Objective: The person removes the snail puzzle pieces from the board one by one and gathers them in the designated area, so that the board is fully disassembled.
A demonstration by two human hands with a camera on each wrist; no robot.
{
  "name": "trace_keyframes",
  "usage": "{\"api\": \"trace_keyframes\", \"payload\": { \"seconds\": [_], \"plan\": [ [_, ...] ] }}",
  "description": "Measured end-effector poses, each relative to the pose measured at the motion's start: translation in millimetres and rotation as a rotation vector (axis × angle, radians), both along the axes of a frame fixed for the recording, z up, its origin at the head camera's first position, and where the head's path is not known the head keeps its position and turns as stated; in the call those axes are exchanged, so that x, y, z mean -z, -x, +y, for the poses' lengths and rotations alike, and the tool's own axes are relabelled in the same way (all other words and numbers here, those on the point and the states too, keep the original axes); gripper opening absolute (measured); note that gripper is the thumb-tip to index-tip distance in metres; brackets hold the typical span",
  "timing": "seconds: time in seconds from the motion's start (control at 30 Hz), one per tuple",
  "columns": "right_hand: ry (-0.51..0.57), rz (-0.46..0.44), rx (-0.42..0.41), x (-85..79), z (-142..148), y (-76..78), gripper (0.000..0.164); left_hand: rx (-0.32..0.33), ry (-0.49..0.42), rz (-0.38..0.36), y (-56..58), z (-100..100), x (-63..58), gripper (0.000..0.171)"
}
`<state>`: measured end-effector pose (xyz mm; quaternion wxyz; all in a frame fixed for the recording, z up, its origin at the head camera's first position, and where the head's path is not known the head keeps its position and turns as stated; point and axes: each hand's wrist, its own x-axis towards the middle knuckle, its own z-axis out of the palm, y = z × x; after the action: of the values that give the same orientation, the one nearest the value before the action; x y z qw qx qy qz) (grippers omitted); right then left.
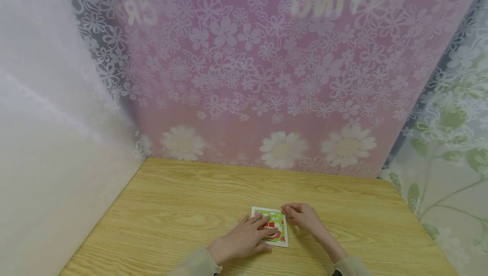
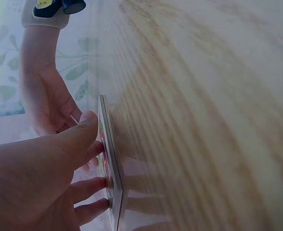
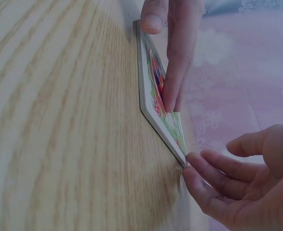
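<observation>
A small square picture board [image 1: 285, 242] with a white border lies flat on the wooden table, its printed picture green with red and white shapes. My left hand [image 1: 245, 237] rests across its left side, fingers spread over the picture, covering part of it. In the left wrist view, fingertips [image 2: 104, 182] of that hand press on the printed face. At the board's far right corner is my right hand [image 1: 305, 218]. Its fingertips [image 3: 193, 158] touch that corner in the right wrist view, while the thumb stands apart from it.
The wood-grain table [image 1: 183, 208] spreads around the board. Behind it hangs a pink curtain [image 1: 236, 76] with white flowers. A pale sheet [image 1: 57, 140] closes the left side, and a leaf-patterned curtain [image 1: 453, 149] the right.
</observation>
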<state>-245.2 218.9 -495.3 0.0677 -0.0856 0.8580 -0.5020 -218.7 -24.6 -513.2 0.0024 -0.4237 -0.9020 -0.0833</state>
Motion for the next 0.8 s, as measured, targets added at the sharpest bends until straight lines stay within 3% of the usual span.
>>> {"api": "trace_keyframes", "payload": {
  "seconds": [0.17,0.47,0.8],
  "plan": [
    [-0.019,-0.009,0.018,-0.9,-2,0.8,0.035,-0.012,-0.008,-0.043,-0.4,2,-2.6,0.053],
    [-0.004,-0.033,0.043,-1.1,-5,4.4,0.032,-0.009,-0.006,-0.028,-1.6,2,-5.1,0.053],
    [0.119,-0.070,-0.047,9.0,2,16.1,0.034,-0.011,0.011,-0.037,-0.8,2,-5.6,0.054]
  ]
}}
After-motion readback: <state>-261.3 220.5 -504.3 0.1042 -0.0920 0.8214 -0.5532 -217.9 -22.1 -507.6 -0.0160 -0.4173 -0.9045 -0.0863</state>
